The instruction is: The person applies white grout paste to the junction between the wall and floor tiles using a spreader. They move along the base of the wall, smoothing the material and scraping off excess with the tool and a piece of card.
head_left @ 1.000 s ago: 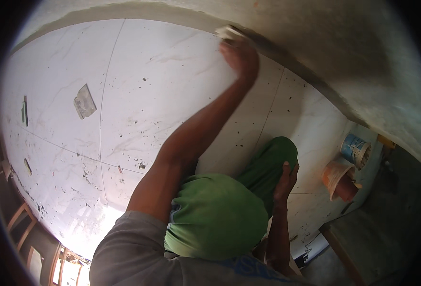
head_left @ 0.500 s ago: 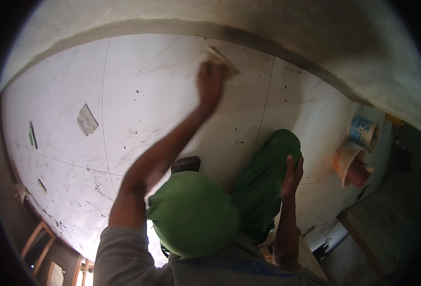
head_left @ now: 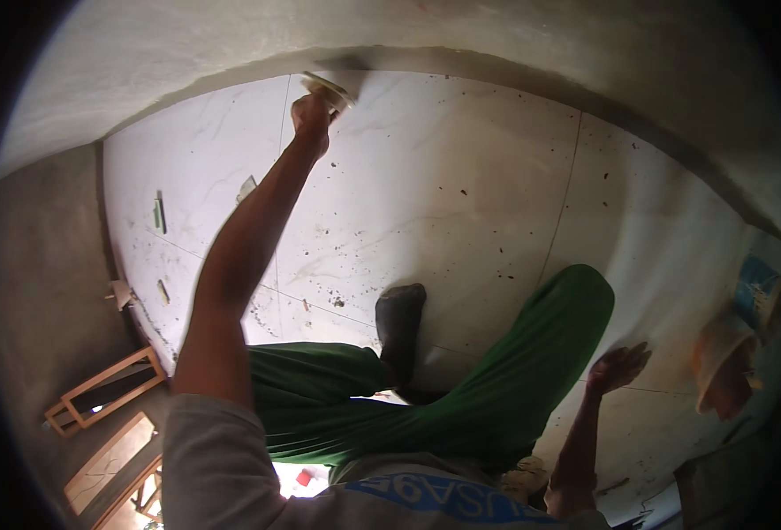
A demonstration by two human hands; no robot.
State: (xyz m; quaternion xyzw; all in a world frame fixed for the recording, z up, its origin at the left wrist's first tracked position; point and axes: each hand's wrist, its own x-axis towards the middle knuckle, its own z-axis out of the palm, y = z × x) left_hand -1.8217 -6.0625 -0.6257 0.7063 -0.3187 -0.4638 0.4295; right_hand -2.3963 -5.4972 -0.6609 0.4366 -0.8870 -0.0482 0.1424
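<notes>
Far out at the edge where the white tiled floor (head_left: 443, 168) meets the grey wall, my left hand (head_left: 313, 122) grips a flat, pale float (head_left: 329, 90) from behind. The float is tilted along the wall's foot, its handle hidden by my fingers. My right hand (head_left: 618, 367) is over the tiles to the right of my green-trousered right knee, fingers stretched out and nothing in them. Specks of dark debris (head_left: 337, 302) lie on the tiles near my dark-covered foot (head_left: 399, 327).
An orange bucket (head_left: 704, 353) with a brown vessel in it and a blue-and-white pail (head_left: 755, 287) stand at right. A grey flat piece (head_left: 246, 188) lies partly behind my left forearm. A green strip (head_left: 159, 214) is farther left. Wooden frames (head_left: 112, 389) are at lower left.
My left hand has carried the float leftward along the wall's foot. My right hand has come off my right knee and out to the right. My left knee is lower, and the view has shifted.
</notes>
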